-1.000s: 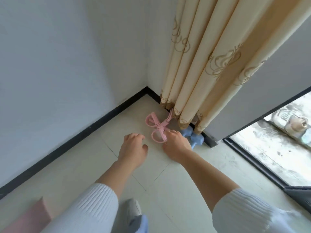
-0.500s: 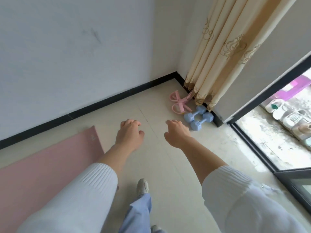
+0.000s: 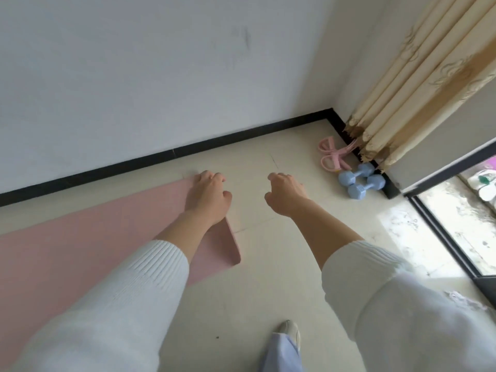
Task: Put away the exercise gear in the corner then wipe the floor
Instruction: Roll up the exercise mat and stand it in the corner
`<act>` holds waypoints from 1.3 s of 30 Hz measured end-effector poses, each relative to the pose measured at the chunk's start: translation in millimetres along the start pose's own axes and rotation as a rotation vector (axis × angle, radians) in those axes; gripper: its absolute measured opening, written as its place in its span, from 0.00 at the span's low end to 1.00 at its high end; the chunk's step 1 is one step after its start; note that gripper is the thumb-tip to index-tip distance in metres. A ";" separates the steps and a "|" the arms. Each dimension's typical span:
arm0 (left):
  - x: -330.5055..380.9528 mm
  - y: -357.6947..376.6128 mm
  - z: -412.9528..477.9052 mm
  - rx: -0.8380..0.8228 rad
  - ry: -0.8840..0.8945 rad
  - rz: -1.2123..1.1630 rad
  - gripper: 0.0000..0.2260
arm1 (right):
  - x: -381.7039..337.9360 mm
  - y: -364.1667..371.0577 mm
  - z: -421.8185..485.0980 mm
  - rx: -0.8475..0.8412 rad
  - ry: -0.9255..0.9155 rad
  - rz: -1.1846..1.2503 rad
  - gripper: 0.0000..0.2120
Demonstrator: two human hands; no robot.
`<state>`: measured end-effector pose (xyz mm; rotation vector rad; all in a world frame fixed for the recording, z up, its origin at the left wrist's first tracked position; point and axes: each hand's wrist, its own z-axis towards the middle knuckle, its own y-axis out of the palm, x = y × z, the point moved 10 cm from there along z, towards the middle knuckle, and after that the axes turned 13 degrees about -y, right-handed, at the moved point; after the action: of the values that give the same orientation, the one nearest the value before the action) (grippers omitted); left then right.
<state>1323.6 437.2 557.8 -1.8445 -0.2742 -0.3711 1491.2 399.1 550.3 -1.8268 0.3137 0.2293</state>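
Tiled floor (image 3: 268,277) carries a pink mat (image 3: 80,251), laid flat along the wall. Curtain (image 3: 418,89) hangs at the corner. Left hand (image 3: 208,196) is over the mat's far corner and right hand (image 3: 285,193) over bare floor, both loosely curled and empty. Two blue dumbbells (image 3: 361,181) and a pink pedal puller (image 3: 332,157) lie beside the curtain hem.

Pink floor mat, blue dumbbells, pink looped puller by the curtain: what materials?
Flat pink floor mat: likely foam or rubber, matte; thin, rounded corner, no glare.
Two light blue hex-ended dumbbells: probably vinyl or neoprene coated; even colour, soft sheen.
Pink looped pedal puller: perhaps moulded foam or rubber loops; too small to be sure.
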 end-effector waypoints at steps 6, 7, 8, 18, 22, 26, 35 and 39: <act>-177.0 20.8 8.0 -0.031 0.000 0.130 0.19 | -117.3 149.3 30.6 -0.017 -0.009 0.075 0.19; -205.7 33.8 11.6 -0.037 -0.002 0.171 0.19 | -127.7 179.5 35.4 -0.037 -0.012 0.073 0.18; -233.7 49.3 16.2 -0.043 -0.015 0.199 0.19 | -134.5 208.9 40.5 -0.055 -0.011 0.071 0.16; -410.6 311.9 107.4 -0.059 -0.162 0.119 0.22 | -75.2 490.3 129.3 -0.125 -0.050 -0.078 0.20; -447.5 436.9 154.5 -0.118 -0.100 0.151 0.25 | -18.0 575.1 176.1 -0.102 -0.057 -0.171 0.26; -480.2 516.9 210.4 -0.178 -0.089 0.274 0.28 | 32.9 611.9 224.8 -0.021 -0.028 -0.232 0.31; -449.4 566.3 238.6 -0.382 -0.049 0.194 0.32 | 100.8 601.5 250.2 0.094 0.352 0.064 0.34; -456.1 563.6 233.9 -0.380 -0.064 0.135 0.32 | 78.9 584.9 265.9 0.285 0.280 0.286 0.18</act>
<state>1138.3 492.8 -179.1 -2.2373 -0.1260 -0.2837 1374.3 497.6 -78.7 -1.5266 0.7676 0.1175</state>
